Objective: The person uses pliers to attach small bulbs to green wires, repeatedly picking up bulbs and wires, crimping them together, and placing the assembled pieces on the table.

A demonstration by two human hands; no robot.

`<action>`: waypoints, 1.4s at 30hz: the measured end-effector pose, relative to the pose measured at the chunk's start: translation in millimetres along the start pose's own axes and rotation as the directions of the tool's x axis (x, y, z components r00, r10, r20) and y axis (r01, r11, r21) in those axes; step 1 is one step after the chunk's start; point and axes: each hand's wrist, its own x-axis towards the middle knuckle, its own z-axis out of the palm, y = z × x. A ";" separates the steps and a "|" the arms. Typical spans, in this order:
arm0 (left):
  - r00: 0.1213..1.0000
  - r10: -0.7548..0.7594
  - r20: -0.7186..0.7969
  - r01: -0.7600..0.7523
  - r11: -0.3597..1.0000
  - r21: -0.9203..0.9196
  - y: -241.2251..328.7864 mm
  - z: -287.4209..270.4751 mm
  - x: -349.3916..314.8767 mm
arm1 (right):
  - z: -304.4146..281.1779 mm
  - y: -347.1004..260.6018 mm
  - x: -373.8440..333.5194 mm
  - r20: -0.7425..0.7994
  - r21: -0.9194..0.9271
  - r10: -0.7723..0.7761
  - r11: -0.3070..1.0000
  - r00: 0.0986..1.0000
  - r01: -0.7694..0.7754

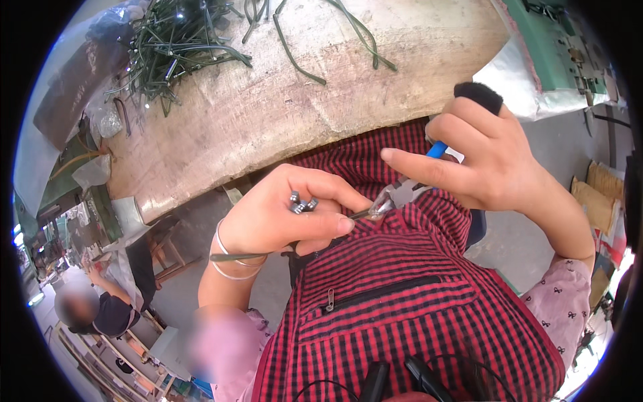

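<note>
The left hand (284,211) is held before the checked apron (402,288); a dark green cord (234,256) is pinched between its thumb and forefinger, one end being led back across the wrist; small metal pieces (303,203) are cradled within its half-curled fingers; the right hand (492,154) is held somewhat farther forward, its forearm bent in from the lower right; blue-handled pliers (404,193) are gripped by it, one digit being extended leftward above them; their nose is pointed left, to the cord just beyond the left fingertips; whether it is closed cannot be told; similar cords (181,47) are heaped on the workbench (268,114).
</note>
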 end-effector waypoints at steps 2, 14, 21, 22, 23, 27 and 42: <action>0.999 -0.026 -0.047 0.029 0.998 0.050 4.5 2.5 -0.3 | -3.3 0.6 2.6 0.017 -0.061 -0.024 0.998 1.000 0.025; 0.977 0.131 -0.168 -0.127 0.991 0.036 -4.4 14.4 0.2 | 7.3 -11.8 -14.3 0.035 0.148 0.249 0.957 0.968 -0.251; 0.983 0.143 -0.112 -0.145 0.989 -0.010 -8.5 21.5 -3.9 | 4.8 -8.6 -14.8 0.035 0.334 0.247 0.910 0.968 -0.244; 0.981 0.179 -0.071 -0.187 0.973 -0.138 -17.1 24.0 -1.8 | 14.8 -9.4 -19.7 0.018 0.494 0.296 0.828 0.955 -0.266; 0.988 0.150 -0.044 -0.155 0.976 -0.150 -23.0 23.1 1.4 | 15.3 -16.4 -21.2 0.132 0.617 0.403 0.682 0.906 -0.393; 0.668 0.511 -0.541 -0.412 0.859 0.303 -20.6 10.5 22.6 | 30.1 -31.5 -56.5 0.588 0.809 0.593 -0.425 0.549 -0.407; 0.615 0.636 -0.466 -0.419 0.764 0.490 13.9 19.8 24.8 | 24.4 -55.4 -42.0 0.385 0.672 0.637 0.304 0.668 -0.676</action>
